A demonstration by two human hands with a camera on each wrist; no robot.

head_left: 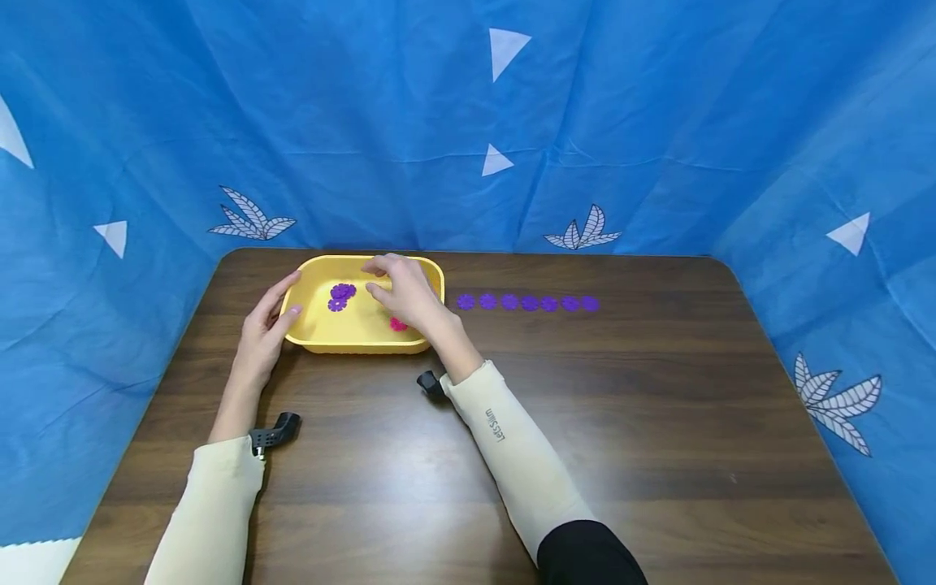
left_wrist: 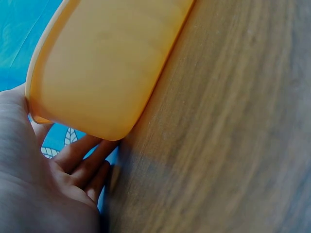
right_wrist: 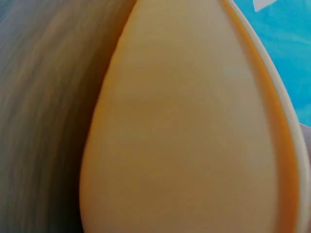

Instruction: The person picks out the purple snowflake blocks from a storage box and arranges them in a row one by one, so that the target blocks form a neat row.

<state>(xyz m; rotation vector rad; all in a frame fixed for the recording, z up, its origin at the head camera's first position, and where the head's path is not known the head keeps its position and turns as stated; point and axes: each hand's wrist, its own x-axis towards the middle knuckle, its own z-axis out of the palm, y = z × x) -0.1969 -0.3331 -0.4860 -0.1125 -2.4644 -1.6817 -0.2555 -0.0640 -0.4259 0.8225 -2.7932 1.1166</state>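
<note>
A yellow plastic tray (head_left: pixel 351 345) stands near the back left of the table. My left hand (head_left: pixel 262 331) holds its left end, the thumb at the rim and the fingers along the outer side; the left wrist view shows those fingers (left_wrist: pixel 80 162) behind the tray's corner. My right hand (head_left: pixel 409 292) hovers over the right part of the tray, thumb and index finger apart, with nothing visible between them. Inside the tray lie a few purple flower-shaped pieces (head_left: pixel 338 305) in a cluster and a pink one (head_left: pixel 398 324) beneath the right hand, which partly hides the tray floor.
A row of several purple flower-shaped pieces (head_left: pixel 530 303) runs rightward from the tray on the brown wooden table (head_left: pixel 658 406). Blue cloth (head_left: pixel 409 122) with white prints hangs behind and beside the table. Both wrists carry black camera mounts.
</note>
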